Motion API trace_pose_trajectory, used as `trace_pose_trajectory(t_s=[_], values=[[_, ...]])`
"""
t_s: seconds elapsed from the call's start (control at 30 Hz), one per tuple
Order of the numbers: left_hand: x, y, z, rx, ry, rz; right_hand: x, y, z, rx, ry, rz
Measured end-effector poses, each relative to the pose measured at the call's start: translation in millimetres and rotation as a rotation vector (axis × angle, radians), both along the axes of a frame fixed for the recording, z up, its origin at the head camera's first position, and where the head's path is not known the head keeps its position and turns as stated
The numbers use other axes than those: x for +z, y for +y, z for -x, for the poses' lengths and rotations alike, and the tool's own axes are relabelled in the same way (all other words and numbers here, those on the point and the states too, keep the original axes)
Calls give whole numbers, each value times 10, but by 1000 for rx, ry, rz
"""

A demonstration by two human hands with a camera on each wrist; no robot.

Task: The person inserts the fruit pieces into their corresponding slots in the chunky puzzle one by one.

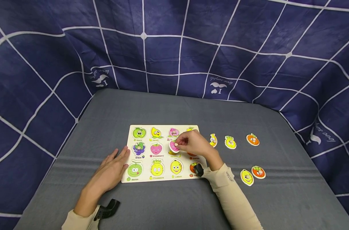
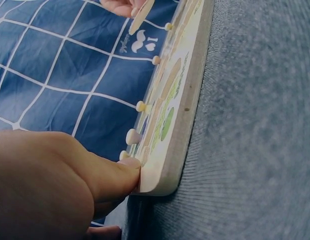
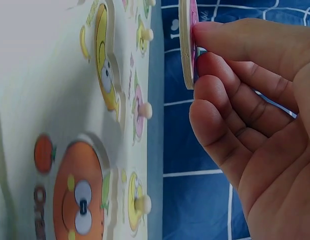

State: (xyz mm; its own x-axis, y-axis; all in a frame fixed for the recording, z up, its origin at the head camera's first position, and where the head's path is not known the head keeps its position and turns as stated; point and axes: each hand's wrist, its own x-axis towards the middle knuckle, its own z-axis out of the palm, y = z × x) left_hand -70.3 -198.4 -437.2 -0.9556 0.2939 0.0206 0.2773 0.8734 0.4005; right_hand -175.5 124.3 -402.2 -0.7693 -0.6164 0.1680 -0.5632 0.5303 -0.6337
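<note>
My right hand (image 1: pixel 195 143) pinches the knob of a pink strawberry puzzle piece (image 1: pixel 172 147) between thumb and finger. This piece is held tilted above the cream fruit puzzle board (image 1: pixel 146 174), over the printed banana (image 3: pixel 106 65); its wooden edge shows in the right wrist view. My left hand (image 1: pixel 112 169) lies at the board's left edge with its fingers stretched out, and the thumb (image 2: pixel 120 175) touches a corner. Knobbed apple (image 1: pixel 139 132), grape (image 1: pixel 139 149) and peach (image 1: pixel 173 132) pieces sit in the board. The printed strawberry (image 1: pixel 156 149) shows without a knob.
Right of the board lie loose banana (image 1: pixel 213 140), pineapple (image 1: pixel 230 142) and orange fruit (image 1: pixel 253 139) pieces. Nearer me are a lemon piece (image 1: pixel 247 177) and a red-orange fruit piece (image 1: pixel 258 172). A blue checked curtain (image 1: pixel 163 54) surrounds the grey table (image 1: pixel 168 108).
</note>
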Motion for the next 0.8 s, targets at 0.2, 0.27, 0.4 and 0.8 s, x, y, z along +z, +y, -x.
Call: trace_pose_trajectory(t_s=[0.2, 0.27, 0.4, 0.8], values=[[3, -1, -6, -2, -1, -3, -5, -105, 18, 9, -32, 2], [4, -3, -8, -2, 2, -3, -3, -137, 23, 13, -37, 2], [3, -8, -7, -4, 6, -2, -3, -198, 29, 12, -36, -4], [-8, -9, -10, -9, 16, -5, -29, -351, 42, 3, -90, -9]])
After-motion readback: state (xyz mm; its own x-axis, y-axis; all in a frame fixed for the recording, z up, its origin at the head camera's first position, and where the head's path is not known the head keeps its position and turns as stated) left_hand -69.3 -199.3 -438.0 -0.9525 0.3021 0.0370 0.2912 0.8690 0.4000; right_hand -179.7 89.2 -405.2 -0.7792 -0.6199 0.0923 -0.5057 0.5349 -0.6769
